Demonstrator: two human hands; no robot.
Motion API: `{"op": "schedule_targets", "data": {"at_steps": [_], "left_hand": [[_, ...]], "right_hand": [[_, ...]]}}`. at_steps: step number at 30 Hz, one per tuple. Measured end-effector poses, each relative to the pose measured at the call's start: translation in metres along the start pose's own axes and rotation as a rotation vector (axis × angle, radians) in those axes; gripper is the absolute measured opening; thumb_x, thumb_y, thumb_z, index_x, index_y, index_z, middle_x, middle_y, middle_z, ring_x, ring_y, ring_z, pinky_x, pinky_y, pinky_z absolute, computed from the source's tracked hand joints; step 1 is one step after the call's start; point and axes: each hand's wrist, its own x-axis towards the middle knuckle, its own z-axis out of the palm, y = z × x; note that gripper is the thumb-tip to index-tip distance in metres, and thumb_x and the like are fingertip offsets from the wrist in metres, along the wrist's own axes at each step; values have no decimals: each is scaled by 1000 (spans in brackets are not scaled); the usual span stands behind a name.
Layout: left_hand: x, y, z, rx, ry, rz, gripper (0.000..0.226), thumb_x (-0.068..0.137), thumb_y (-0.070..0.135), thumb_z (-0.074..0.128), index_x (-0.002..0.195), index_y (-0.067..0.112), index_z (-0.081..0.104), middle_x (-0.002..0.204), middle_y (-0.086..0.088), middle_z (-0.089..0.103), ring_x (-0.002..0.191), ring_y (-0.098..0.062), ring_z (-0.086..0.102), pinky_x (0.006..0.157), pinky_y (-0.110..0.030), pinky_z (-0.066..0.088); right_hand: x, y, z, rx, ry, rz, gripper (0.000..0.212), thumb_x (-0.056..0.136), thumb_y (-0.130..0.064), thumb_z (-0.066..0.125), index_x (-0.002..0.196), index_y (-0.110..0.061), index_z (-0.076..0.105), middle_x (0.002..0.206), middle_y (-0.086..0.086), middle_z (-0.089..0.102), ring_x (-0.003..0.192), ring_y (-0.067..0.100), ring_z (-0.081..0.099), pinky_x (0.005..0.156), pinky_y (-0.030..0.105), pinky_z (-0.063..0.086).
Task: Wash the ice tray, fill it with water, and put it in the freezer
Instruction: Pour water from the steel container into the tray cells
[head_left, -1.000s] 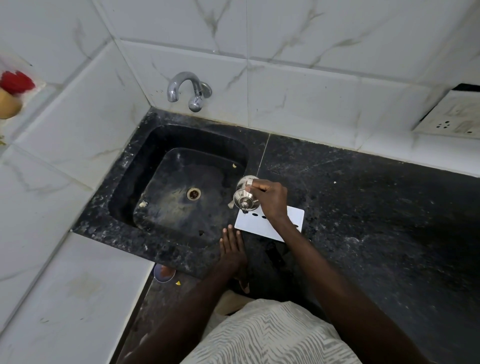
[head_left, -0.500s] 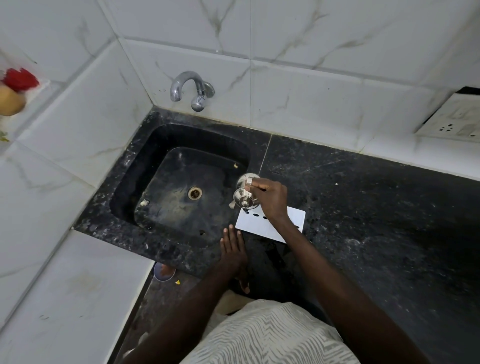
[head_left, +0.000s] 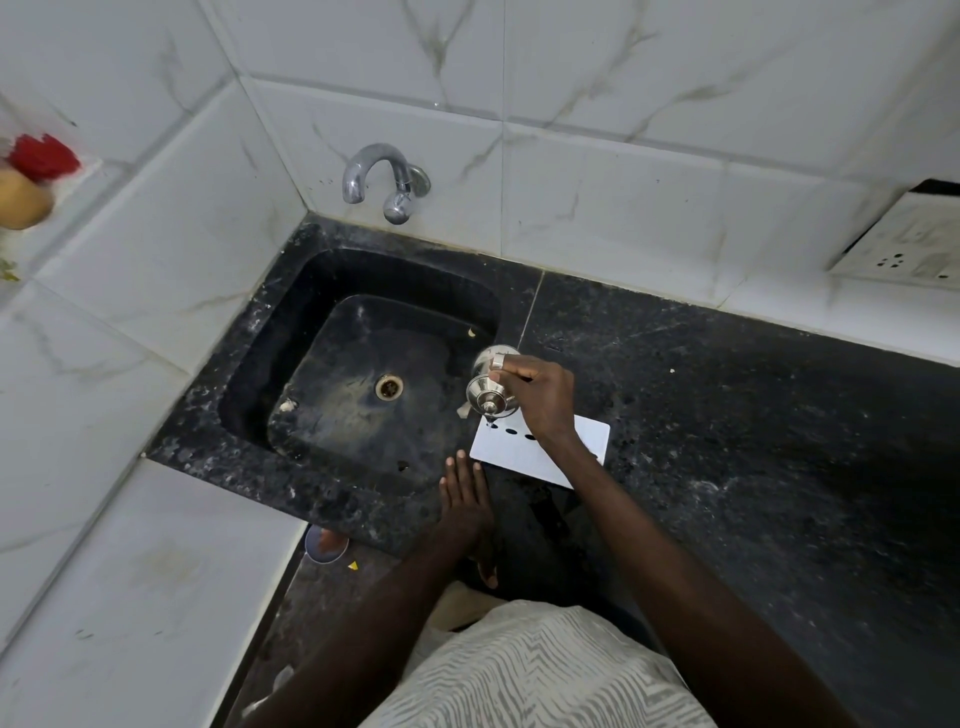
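Steel cup, perhaps, over white tray

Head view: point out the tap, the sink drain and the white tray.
tap (head_left: 379, 151): head view, top of the curved spout.
sink drain (head_left: 389, 387): head view, middle of its metal ring.
white tray (head_left: 513, 451): head view, bare left part.

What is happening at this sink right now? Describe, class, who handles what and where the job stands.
A person stands at a black counter beside the sink. Their right hand grips a small steel vessel, tipped over the sink-side end of the white ice tray, which lies flat on the counter. The left hand rests flat on the counter's front edge. The wall tap shows no running water. Whether the vessel is pouring cannot be told.
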Motion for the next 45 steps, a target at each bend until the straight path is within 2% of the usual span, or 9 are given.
{"op": "schedule_targets", "data": {"at_steps": [3,9,13,18,21,27,38,42,45], "left_hand": [[4,-1,2,8,-12,3,166,57,48,97,149,-16,-26,137,-39,-46,131,-53,-43,120,-65,-11],[5,-2,2,19,-11,-9,168,55,49,98,148,-15,-28,146,-41,-42,135,-54,-41,121,-65,-11],[6,-2,2,25,-10,-7,170,54,51,98,149,-15,-27,150,-43,-38,129,-52,-43,121,-65,-10],[5,-2,3,10,-13,-4,163,60,46,97,152,-14,-24,146,-39,-42,143,-58,-33,121,-64,-10],[7,-2,1,18,-37,-2,165,60,47,97,149,-13,-28,149,-42,-40,142,-58,-35,123,-65,-10],[13,-2,4,-3,-52,-23,168,58,47,98,150,-12,-29,142,-39,-46,137,-57,-41,121,-65,-13],[14,-2,8,-25,13,-5,158,66,52,92,151,-14,-23,151,-42,-37,132,-51,-41,121,-64,-10],[24,-7,19,-55,18,14,168,59,59,93,144,-15,-31,146,-40,-45,131,-56,-48,121,-69,-8],[31,-11,26,-50,146,-5,168,57,63,89,141,-14,-34,143,-38,-51,134,-56,-44,120,-75,9]], "right_hand": [[0,0,0,-5,-1,-9,21,78,-7,86,98,-8,83,101,4,80,87,-11,70,87,21,57],[2,0,0,-15,21,10,20,78,-8,87,98,-8,83,100,5,80,87,-5,71,84,14,54],[8,2,-7,7,4,102,22,79,-16,88,100,-11,84,99,0,81,90,7,75,85,26,59],[21,13,-23,88,47,287,10,78,-20,89,86,-17,85,83,-2,80,84,18,77,80,45,64],[30,12,-39,110,103,359,16,84,-12,83,72,-21,79,74,1,77,71,19,73,70,38,61],[69,27,-72,96,154,416,15,84,-9,82,70,-11,79,68,4,74,61,9,61,64,29,54],[127,53,-100,14,30,484,23,85,-18,83,64,-13,76,56,3,68,50,11,54,54,26,42],[135,58,-102,-2,-23,482,19,85,-16,84,67,-12,77,69,10,73,60,16,62,62,28,49],[137,63,-102,3,-38,490,16,84,-13,84,73,-6,77,80,20,74,69,21,64,68,33,50]]}}
